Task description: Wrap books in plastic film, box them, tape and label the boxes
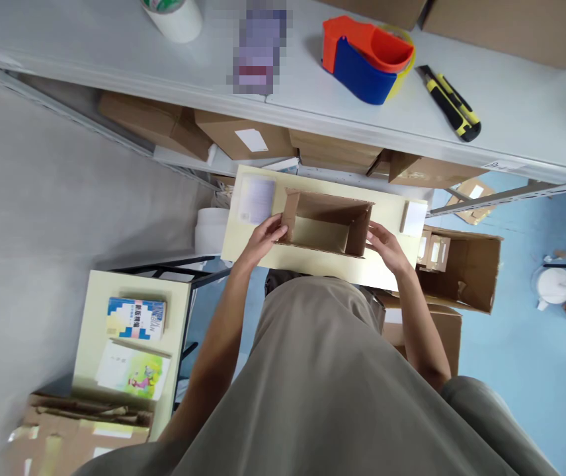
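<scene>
A small brown cardboard box (330, 206) stands on the pale yellow tabletop (387, 211) in front of me, its top open. Through it I see a pale yellow surface like the table's, so the bottom looks open too. My left hand (262, 242) grips the left end wall, with the thumb and fingers at its edge. At the opposite end, my right hand (387, 247) holds the right wall, its fingers partly hidden behind the cardboard. Left of the box lies a printed sheet (256, 198). A small white stack (414, 218) sits to the right.
Across the top runs a grey shelf (129, 59) bearing an orange and blue tape dispenser (367, 59), a box cutter (450, 104) and a white tape roll (176, 20). Books (135, 318) lie on a side table. An open carton (471, 268) is at the right.
</scene>
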Demonstrator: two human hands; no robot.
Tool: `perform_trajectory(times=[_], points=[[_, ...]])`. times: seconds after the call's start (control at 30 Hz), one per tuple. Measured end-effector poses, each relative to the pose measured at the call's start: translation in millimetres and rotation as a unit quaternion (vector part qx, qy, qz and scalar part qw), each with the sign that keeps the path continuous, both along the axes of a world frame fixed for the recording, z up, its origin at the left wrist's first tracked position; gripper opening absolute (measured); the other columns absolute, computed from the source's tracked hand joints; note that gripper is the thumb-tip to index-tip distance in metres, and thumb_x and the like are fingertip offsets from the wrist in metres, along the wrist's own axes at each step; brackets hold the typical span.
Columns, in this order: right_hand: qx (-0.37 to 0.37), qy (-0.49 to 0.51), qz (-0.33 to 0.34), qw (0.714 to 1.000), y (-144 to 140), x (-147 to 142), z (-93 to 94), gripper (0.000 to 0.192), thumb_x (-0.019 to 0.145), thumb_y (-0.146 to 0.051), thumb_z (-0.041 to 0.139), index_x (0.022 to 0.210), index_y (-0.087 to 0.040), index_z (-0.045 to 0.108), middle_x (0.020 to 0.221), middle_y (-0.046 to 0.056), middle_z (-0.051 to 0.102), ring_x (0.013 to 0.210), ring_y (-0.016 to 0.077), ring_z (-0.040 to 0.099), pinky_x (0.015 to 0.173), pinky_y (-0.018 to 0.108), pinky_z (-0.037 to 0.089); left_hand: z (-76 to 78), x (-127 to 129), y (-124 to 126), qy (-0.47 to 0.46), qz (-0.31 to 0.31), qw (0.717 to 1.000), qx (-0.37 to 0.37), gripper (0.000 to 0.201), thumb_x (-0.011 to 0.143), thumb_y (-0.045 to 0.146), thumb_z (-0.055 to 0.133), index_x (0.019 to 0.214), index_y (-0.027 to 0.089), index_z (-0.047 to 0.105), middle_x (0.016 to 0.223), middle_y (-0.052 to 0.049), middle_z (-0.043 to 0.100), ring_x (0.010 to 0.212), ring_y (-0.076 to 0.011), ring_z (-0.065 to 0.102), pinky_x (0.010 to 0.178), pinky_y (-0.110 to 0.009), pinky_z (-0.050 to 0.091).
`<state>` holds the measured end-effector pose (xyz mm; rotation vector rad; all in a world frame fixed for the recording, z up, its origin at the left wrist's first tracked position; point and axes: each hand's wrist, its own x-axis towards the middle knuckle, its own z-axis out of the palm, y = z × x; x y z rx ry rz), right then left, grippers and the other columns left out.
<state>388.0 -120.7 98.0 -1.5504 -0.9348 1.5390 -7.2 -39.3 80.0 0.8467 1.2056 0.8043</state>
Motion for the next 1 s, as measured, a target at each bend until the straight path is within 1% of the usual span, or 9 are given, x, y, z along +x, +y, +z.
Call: perform_trajectory(times=[0.13,0.3,0.4,0.5,0.57,0.7,0.83,0.9,1.0], points=[[0.023,-0.015,0.001,1.000,10,-9,7.7,0.076,0.087,-0.079,0.093,0.141,-0.028,0.079,0.158,0.015,0.077,0.138,0.0372,0.078,0.118,0.060,0.068,6.0,3,8,0.040,-0.022,0.999,0.006,0.064,0.074,0.046,0.110,0.128,0.021,0.086,0.133,-0.015,0.084,0.119,-0.0347,0.080,0.104,-0.043,0.066],[0.021,-0.070,-0.033,0.997,13,-16,3.7,0.079,0.083,-0.081,0.095,0.135,-0.023,0.080,0.142,0.018,0.084,0.123,0.0387,0.084,0.103,0.058,0.074,-2.7,8,7,0.082,-0.015,0.996,0.036,0.062,0.064,0.042,0.113,0.116,0.022,0.086,0.116,-0.011,0.087,0.106,-0.0318,0.080,0.095,-0.040,0.067],[0.029,-0.102,-0.045,0.993,13,-19,-0.5,0.079,0.081,-0.082,0.095,0.132,-0.023,0.080,0.141,0.019,0.084,0.120,0.0400,0.084,0.100,0.059,0.074,-8.1,11,7,0.084,-0.002,0.996,0.040,0.061,0.063,0.041,0.113,0.114,0.022,0.086,0.119,-0.011,0.087,0.104,-0.0313,0.080,0.092,-0.040,0.068],[0.040,-0.113,-0.049,0.992,12,-20,-2.7,0.077,0.086,-0.083,0.091,0.132,-0.023,0.079,0.146,0.020,0.081,0.125,0.0401,0.083,0.106,0.059,0.072,-8.4,11,7,0.065,-0.014,0.997,0.031,0.060,0.067,0.041,0.111,0.118,0.022,0.085,0.131,-0.013,0.084,0.108,-0.0315,0.080,0.095,-0.041,0.068],[0.042,-0.117,-0.049,0.991,11,-19,-3.5,0.081,0.088,-0.085,0.087,0.139,-0.023,0.077,0.148,0.022,0.080,0.128,0.0402,0.082,0.107,0.059,0.072,-5.8,9,6,0.063,-0.017,0.997,0.028,0.063,0.068,0.039,0.110,0.123,0.023,0.084,0.138,-0.014,0.082,0.111,-0.0310,0.080,0.097,-0.041,0.068],[0.076,-0.142,-0.041,0.986,7,-18,-1.0,0.087,0.094,-0.090,0.077,0.154,-0.029,0.067,0.153,0.020,0.076,0.129,0.0381,0.080,0.101,0.056,0.074,2.9,2,1,0.057,-0.014,0.998,0.039,0.067,0.068,0.031,0.107,0.131,0.027,0.082,0.137,-0.013,0.080,0.119,-0.0308,0.080,0.106,-0.042,0.067],[0.143,-0.204,0.002,0.968,0,-18,10.7,0.067,0.105,-0.089,0.062,0.135,-0.031,0.078,0.163,0.018,0.065,0.137,0.0386,0.076,0.088,0.051,0.077,12.3,-9,-6,0.014,-0.088,0.995,0.051,0.045,0.075,0.026,0.096,0.119,0.027,0.087,0.140,-0.014,0.080,0.149,-0.0353,0.071,0.121,-0.044,0.062],[0.155,-0.219,0.039,0.963,-3,-16,16.0,0.065,0.107,-0.087,0.059,0.129,-0.030,0.082,0.166,0.017,0.063,0.146,0.0404,0.071,0.096,0.056,0.077,16.4,-15,-8,0.015,-0.131,0.990,0.043,0.050,0.072,0.022,0.096,0.121,0.028,0.089,0.143,-0.014,0.080,0.152,-0.0370,0.069,0.122,-0.046,0.062],[0.161,-0.201,0.082,0.963,-7,-9,18.7,0.066,0.101,-0.087,0.072,0.135,-0.031,0.081,0.173,0.016,0.058,0.153,0.0422,0.066,0.116,0.065,0.069,23.0,-21,-8,0.057,-0.180,0.980,0.055,0.072,0.068,0.025,0.102,0.138,0.031,0.085,0.158,-0.014,0.073,0.154,-0.0377,0.068,0.122,-0.047,0.062]])
